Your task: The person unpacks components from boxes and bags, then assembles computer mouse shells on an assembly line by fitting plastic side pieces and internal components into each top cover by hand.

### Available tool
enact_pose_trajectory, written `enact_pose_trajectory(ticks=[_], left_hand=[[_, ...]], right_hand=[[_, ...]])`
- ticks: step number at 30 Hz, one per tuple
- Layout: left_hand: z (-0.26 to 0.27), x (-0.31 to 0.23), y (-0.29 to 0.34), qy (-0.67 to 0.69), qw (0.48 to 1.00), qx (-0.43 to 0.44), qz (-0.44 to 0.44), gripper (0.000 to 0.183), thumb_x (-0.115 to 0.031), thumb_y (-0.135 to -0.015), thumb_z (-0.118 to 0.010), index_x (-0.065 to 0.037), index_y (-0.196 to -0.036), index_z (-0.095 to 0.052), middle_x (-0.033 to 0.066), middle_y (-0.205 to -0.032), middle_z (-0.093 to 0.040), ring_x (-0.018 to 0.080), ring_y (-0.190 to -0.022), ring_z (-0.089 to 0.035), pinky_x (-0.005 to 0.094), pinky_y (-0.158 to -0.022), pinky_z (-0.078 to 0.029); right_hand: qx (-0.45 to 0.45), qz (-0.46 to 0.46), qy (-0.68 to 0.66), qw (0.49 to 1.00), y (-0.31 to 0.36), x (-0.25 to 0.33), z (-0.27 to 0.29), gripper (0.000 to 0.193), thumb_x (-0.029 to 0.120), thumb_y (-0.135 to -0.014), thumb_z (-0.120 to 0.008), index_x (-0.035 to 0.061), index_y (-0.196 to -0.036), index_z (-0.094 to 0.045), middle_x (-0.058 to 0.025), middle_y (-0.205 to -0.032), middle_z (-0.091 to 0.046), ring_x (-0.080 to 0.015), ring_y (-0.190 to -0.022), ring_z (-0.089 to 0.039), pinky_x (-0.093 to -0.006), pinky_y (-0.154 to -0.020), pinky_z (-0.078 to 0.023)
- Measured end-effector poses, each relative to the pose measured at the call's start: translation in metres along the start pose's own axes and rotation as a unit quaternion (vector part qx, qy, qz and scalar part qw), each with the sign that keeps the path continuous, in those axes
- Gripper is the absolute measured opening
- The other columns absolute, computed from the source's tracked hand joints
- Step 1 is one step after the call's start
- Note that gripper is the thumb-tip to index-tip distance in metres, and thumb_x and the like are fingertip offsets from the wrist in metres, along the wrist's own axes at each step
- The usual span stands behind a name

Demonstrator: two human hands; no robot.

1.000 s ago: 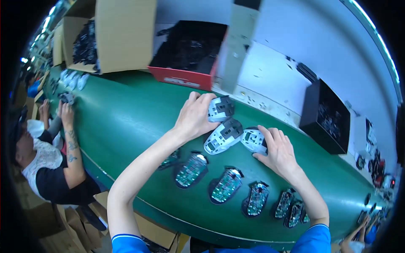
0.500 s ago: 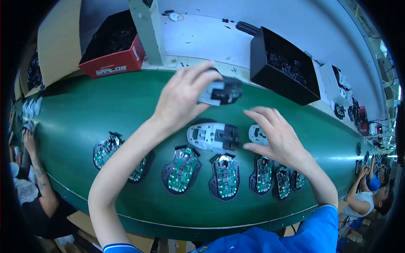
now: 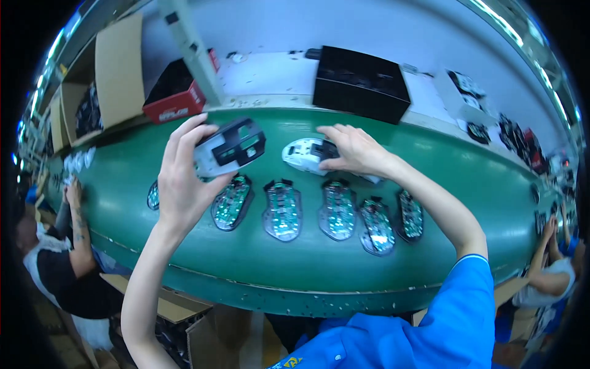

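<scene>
My left hand (image 3: 187, 175) grips a computer mouse top shell (image 3: 238, 147), light grey and black with cut-out openings, raised above the bench at its edge. My right hand (image 3: 359, 150) has its thumb and fingers around the black end of a second mouse shell (image 3: 301, 154), which is white-grey and lies on the green bench. A bit of another pale shell (image 3: 372, 179) shows beneath my right wrist, mostly hidden. Nearer to me lies a row of several dark mouse bases with green circuit boards (image 3: 283, 212), boards facing up.
Along the bench's far side stand a black box (image 3: 359, 86) and a red box (image 3: 175, 106). A white box (image 3: 464, 98) with pale shells is at the far right, an open carton (image 3: 120, 67) at the left. Co-workers sit on both sides; one's hand (image 3: 74, 192) is at the left.
The view has shifted. My left hand has carried its shell leftward and tilted it. My right hand, open before, has closed around the end of a shell on the bench.
</scene>
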State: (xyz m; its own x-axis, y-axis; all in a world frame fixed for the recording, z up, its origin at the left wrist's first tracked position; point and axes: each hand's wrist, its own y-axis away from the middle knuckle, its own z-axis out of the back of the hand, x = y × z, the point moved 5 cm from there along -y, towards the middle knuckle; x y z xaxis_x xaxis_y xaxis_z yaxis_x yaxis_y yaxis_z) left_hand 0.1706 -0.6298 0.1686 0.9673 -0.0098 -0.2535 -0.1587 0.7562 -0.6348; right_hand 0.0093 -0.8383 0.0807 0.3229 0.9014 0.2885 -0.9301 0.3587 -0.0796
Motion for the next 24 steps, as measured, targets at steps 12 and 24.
enact_pose_trajectory(ticks=[12, 24], left_hand=[[-0.009, -0.105, 0.002, 0.306, 0.942, -0.071, 0.115, 0.055, -0.004, -0.081, -0.067, 0.004, -0.129, -0.040, 0.0113, -0.119, -0.052, 0.0182, -0.104, -0.052, 0.0302, -0.089, -0.043], [-0.062, -0.122, 0.081, 0.443, 0.874, -0.069, 0.188, 0.054, -0.015, -0.089, -0.060, 0.001, -0.133, -0.034, 0.0153, -0.114, -0.055, 0.0175, -0.095, -0.057, 0.0271, -0.070, -0.046]], right_hand=[[-0.097, 0.045, 0.204, 0.973, 0.172, 0.120, 0.206, 0.022, 0.015, -0.074, -0.059, -0.0010, -0.086, -0.069, -0.0219, -0.084, -0.066, -0.0336, -0.078, -0.066, -0.0415, -0.068, -0.053], [0.166, -0.523, -0.211, 0.809, 0.645, 0.025, -0.042, 0.037, 0.032, -0.083, -0.060, 0.0013, -0.104, -0.065, -0.0177, -0.097, -0.067, -0.0298, -0.090, -0.065, -0.0369, -0.079, -0.052]])
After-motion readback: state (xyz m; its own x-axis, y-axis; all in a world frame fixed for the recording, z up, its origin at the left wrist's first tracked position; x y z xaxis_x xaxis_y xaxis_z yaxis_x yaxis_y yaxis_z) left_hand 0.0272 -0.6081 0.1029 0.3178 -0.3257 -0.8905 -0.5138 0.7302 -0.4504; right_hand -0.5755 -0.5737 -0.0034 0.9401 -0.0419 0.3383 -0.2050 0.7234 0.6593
